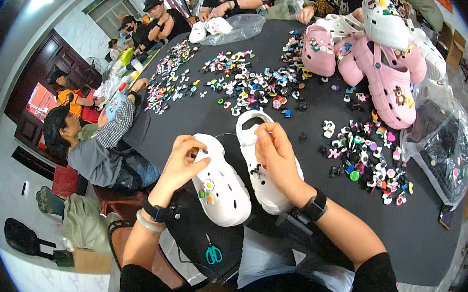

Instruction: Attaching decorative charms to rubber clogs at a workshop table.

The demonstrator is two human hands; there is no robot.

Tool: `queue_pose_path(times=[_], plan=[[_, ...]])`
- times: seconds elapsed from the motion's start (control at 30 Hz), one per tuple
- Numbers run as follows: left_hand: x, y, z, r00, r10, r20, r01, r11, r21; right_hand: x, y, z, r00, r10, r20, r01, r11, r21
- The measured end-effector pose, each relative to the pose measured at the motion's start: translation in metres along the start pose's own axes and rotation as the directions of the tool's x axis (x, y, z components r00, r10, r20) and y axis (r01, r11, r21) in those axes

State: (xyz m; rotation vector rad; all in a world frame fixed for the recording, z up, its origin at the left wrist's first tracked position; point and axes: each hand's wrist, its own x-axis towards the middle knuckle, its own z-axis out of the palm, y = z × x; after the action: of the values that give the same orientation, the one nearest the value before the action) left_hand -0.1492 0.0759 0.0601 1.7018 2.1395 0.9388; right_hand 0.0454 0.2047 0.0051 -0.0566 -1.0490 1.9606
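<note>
Curls left hand narrowly over left white clog, at the tabletop's near edge; pinches right hand above right white clog, just beside; cannot tell about anything gripped. Shows loose charms toward right edge.

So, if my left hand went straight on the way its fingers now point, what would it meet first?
Your left hand would probably meet the left white clog first: its fingertips overlap that clog in this view, though depth is unclear and they may be touching.
</note>
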Motion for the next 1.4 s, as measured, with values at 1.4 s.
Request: queue_pose_path(times=[1.4], plan=[[-0.097,-0.033,-0.086,0.928,-0.372,-0.001,0.326,0.814,-0.480,-0.004,-0.003,0.004,0.999,0.015,0.041,0.002,0.928,-0.372]])
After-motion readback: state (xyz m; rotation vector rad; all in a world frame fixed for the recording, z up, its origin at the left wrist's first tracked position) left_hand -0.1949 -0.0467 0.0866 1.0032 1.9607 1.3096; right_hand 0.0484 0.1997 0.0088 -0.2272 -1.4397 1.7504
